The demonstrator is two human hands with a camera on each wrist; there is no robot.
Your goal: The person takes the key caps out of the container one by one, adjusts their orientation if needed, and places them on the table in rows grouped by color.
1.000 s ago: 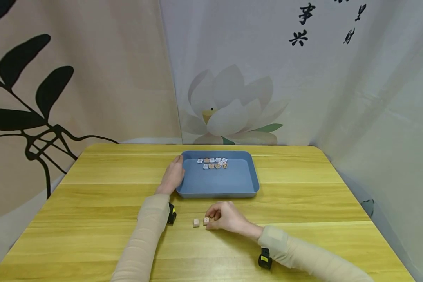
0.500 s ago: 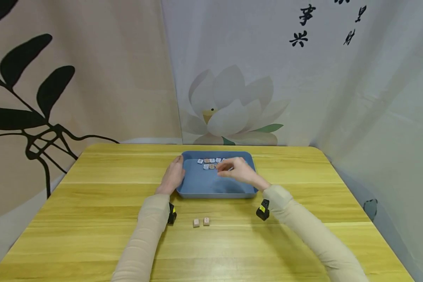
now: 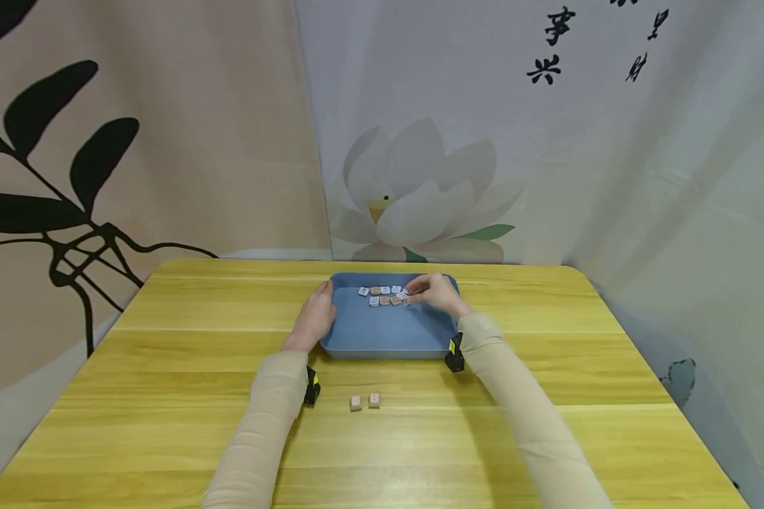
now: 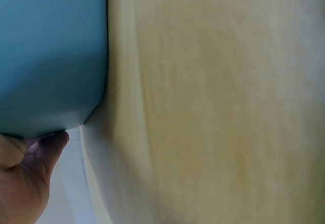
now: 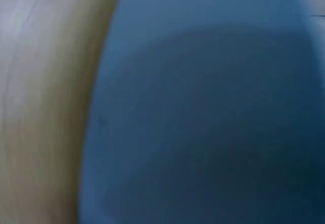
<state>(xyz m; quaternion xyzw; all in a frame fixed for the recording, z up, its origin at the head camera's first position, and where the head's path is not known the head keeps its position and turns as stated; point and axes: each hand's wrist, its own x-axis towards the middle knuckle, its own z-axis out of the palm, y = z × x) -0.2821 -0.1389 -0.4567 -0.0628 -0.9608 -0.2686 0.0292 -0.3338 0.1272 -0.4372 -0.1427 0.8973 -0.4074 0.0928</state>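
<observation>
My left hand (image 3: 315, 316) holds the left side of a blue tray (image 3: 388, 339), its fingers at the rim. In the left wrist view that hand (image 4: 28, 176) has its fingertips right at the tray's lower edge. The right hand (image 3: 437, 293) reaches into the tray from the right, thumb and fingers around the right end of two rows of small square blocks (image 3: 385, 290). A white block (image 3: 402, 295) shows right at its fingertips; I cannot tell whether one is pinched. On the table in front of the tray, two small pale blocks (image 3: 356, 404) stand side by side, slightly apart.
The wooden table (image 3: 229, 304) extends around the tray on every side. Behind it hangs a printed curtain (image 3: 420, 85) with a lotus flower and dark leaves. The right wrist view is blurred and shows mostly the shaded tray floor (image 5: 203, 107).
My right hand has left the right-hand block on the table, travelled up into the tray and come to the blocks at the right end. The left hand stays on the tray.
</observation>
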